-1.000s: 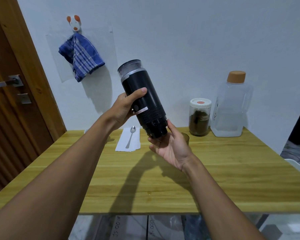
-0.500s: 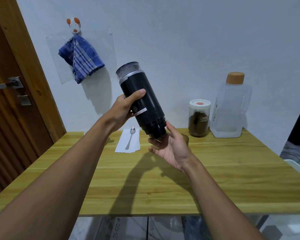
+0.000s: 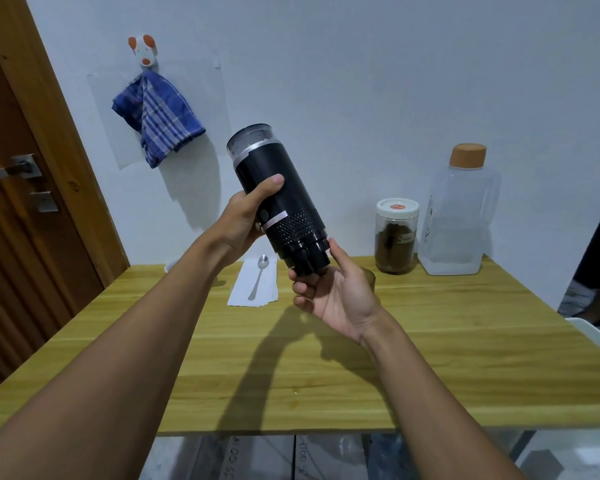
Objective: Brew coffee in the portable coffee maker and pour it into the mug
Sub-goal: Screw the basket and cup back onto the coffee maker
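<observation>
Black coffee maker (image 3: 281,202) unchanged, still tilted; left hand (image 3: 241,221) grips its body, right hand (image 3: 336,294) its base.

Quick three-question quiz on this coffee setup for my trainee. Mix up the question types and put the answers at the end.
1. True or false: the coffee maker stands upright on the table.
2. What lies on the white napkin? A) a spoon B) a fork C) a lid
3. Fill in: the ___ hand grips the coffee maker's body, while the other holds its lower end.

Key
1. False: it is held tilted above the table.
2. A
3. Left: the left hand grips the body and the right hand holds the lower end.
</observation>
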`<move>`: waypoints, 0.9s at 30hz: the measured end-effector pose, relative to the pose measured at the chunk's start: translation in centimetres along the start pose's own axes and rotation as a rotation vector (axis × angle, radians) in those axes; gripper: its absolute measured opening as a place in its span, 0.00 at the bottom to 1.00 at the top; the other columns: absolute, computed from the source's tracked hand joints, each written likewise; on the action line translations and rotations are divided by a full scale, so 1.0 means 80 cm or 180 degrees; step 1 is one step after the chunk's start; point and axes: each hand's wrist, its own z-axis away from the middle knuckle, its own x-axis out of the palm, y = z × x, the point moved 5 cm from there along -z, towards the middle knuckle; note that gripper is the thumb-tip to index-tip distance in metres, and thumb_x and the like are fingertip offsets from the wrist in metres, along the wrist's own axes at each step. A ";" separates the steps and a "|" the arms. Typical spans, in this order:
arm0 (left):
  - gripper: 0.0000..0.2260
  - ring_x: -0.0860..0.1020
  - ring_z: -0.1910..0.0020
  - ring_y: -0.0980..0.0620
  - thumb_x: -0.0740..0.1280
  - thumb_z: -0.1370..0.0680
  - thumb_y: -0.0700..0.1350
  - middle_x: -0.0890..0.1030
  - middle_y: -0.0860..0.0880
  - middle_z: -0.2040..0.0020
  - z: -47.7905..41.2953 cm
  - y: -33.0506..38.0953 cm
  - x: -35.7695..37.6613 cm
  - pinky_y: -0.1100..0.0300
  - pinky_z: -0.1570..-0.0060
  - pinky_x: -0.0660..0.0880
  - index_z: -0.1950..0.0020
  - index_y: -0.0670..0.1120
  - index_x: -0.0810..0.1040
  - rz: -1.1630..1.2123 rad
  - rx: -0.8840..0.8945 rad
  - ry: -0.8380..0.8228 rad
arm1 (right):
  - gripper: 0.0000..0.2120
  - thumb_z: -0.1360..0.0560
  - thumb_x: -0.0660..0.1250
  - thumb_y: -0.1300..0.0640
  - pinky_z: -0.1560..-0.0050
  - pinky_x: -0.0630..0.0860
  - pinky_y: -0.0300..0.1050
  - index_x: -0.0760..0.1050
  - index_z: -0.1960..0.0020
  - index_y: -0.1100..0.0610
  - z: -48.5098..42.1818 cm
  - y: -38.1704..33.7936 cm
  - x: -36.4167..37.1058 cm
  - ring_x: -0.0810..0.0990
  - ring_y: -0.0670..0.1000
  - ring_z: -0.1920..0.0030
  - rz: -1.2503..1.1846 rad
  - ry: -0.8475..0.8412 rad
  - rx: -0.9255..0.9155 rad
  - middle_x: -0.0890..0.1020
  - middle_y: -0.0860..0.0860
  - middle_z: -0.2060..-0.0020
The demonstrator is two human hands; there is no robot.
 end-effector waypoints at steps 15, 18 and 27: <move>0.26 0.84 0.46 0.46 0.75 0.31 0.57 0.85 0.45 0.48 -0.001 -0.004 -0.004 0.55 0.50 0.80 0.40 0.44 0.78 -0.0015 0.0257 0.0193 | 0.24 0.26 0.66 0.40 0.62 0.71 0.42 0.81 0.44 0.59 -0.008 0.004 0.000 0.79 0.51 0.64 0.0342 0.0388 -0.0686 0.83 0.59 0.56; 0.25 0.84 0.48 0.47 0.75 0.31 0.56 0.85 0.45 0.49 0.000 -0.005 -0.004 0.56 0.52 0.80 0.40 0.44 0.78 -0.0078 0.0258 0.0131 | 0.24 0.27 0.66 0.40 0.62 0.73 0.41 0.81 0.44 0.59 -0.007 0.012 0.001 0.79 0.51 0.64 0.0166 0.0289 -0.0607 0.83 0.59 0.56; 0.27 0.83 0.50 0.48 0.75 0.35 0.60 0.85 0.47 0.52 -0.002 -0.018 -0.001 0.51 0.47 0.81 0.44 0.45 0.79 -0.0109 0.0149 0.0443 | 0.31 0.30 0.60 0.29 0.65 0.74 0.39 0.80 0.44 0.55 -0.008 -0.004 -0.031 0.82 0.52 0.63 0.1508 0.0721 -0.0465 0.85 0.54 0.57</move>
